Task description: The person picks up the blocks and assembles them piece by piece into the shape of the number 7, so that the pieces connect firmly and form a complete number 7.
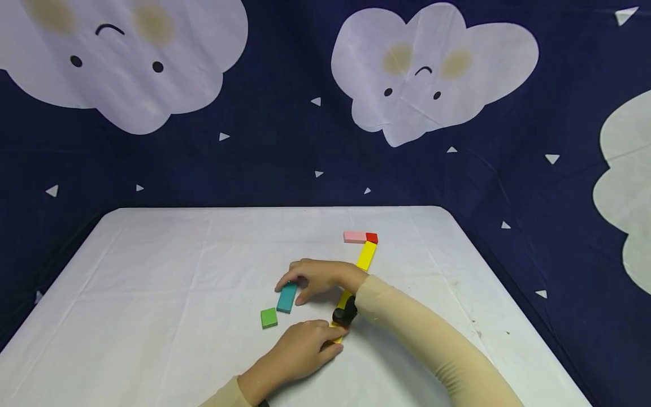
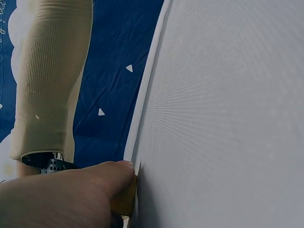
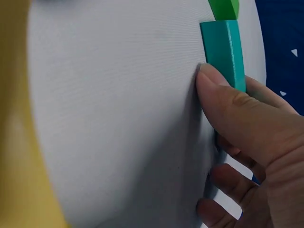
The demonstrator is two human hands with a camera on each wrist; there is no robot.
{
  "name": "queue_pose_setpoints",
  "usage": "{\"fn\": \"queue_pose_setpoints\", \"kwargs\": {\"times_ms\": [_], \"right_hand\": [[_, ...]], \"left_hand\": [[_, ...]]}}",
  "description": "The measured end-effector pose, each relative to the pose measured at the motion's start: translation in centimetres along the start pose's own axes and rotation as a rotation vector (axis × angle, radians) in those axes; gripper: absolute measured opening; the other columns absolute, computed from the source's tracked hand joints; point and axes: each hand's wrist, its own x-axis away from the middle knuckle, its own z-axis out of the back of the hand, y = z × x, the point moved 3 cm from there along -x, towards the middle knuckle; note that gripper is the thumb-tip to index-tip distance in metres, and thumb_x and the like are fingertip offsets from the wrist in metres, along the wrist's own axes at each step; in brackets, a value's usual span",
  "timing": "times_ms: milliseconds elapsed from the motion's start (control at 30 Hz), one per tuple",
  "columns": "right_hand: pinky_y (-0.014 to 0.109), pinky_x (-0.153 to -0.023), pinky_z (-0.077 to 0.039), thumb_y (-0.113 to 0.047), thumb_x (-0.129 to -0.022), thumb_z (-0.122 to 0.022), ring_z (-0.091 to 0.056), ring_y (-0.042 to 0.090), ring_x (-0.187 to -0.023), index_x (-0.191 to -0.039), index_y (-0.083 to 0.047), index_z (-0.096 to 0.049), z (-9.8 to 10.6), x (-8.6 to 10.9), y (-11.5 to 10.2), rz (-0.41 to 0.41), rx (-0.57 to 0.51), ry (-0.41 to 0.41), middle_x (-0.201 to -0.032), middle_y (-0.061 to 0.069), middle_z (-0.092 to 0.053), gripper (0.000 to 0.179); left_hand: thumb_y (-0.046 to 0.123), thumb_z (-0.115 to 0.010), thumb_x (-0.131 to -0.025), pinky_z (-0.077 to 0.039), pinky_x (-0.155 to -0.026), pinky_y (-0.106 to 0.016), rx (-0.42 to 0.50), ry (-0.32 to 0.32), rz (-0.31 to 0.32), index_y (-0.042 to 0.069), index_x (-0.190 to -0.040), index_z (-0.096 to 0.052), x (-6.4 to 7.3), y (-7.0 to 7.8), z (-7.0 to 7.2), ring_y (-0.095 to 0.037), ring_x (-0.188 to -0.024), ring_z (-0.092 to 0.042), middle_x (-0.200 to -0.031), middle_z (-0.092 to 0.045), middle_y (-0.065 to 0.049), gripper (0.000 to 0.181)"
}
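My right hand (image 1: 319,277) reaches across the left one and holds a teal block (image 1: 287,298) by its sides. In the right wrist view, the thumb lies along one edge of that teal block (image 3: 221,50) and a finger is behind it. A green block (image 1: 269,318) sits just nearer and to the left. My left hand (image 1: 301,351) pinches the near end of a yellow strip of blocks (image 1: 338,339) between thumb and finger. In the left wrist view, only a corner of the yellow block (image 2: 125,198) shows past the thumb.
Farther off, a yellow block (image 1: 367,255) continues the slanting row, partly hidden by the right wrist. At its far end lie a red block (image 1: 372,238) and a pink block (image 1: 354,237), end to end. The white table (image 1: 152,254) meets a dark blue cloud-print cloth (image 1: 280,152).
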Motion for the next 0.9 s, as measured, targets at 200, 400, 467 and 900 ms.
{"fn": "queue_pose_setpoints", "kwargs": {"times_ms": [200,400,467,900], "right_hand": [[0.017,-0.083,-0.045,-0.016,-0.086,-0.078,-0.052,0.007,-0.09,-0.121,-0.028,-0.071,0.1,0.0,0.3,-0.031,-0.072,0.016,-0.097,-0.008,-0.06,0.037],[0.017,-0.082,-0.047,-0.018,-0.084,-0.08,-0.053,0.007,-0.088,-0.117,-0.027,-0.072,0.6,0.2,0.9,-0.057,-0.103,0.071,-0.095,-0.01,-0.061,0.034],[0.019,-0.084,-0.047,-0.02,-0.085,-0.079,-0.054,0.007,-0.09,-0.116,-0.029,-0.072,0.9,0.3,1.4,-0.084,-0.113,0.107,-0.097,-0.011,-0.062,0.034],[0.031,-0.09,-0.041,-0.024,-0.088,-0.077,-0.05,0.016,-0.099,-0.126,-0.024,-0.068,3.3,2.3,6.2,-0.269,-0.028,0.378,-0.1,-0.004,-0.062,0.039]], "left_hand": [[0.037,-0.063,-0.097,-0.043,-0.063,-0.02,0.002,0.003,-0.007,0.031,-0.131,-0.066,0.0,0.0,-0.1,0.005,-0.075,-0.05,-0.093,-0.067,0.011,0.035],[0.037,-0.062,-0.097,-0.044,-0.064,-0.02,0.013,-0.008,-0.002,0.031,-0.132,-0.065,0.0,0.0,-0.1,0.004,-0.077,-0.053,-0.097,-0.069,0.01,0.036],[0.037,-0.061,-0.098,-0.046,-0.066,-0.021,0.012,-0.015,0.002,0.032,-0.134,-0.063,-0.1,0.0,-0.1,0.003,-0.081,-0.056,-0.1,-0.07,0.009,0.037],[0.038,-0.062,-0.097,-0.041,-0.063,-0.021,0.018,-0.044,0.037,0.036,-0.138,-0.059,0.0,0.1,-0.1,0.002,-0.073,-0.048,-0.093,-0.067,0.009,0.041]]}}
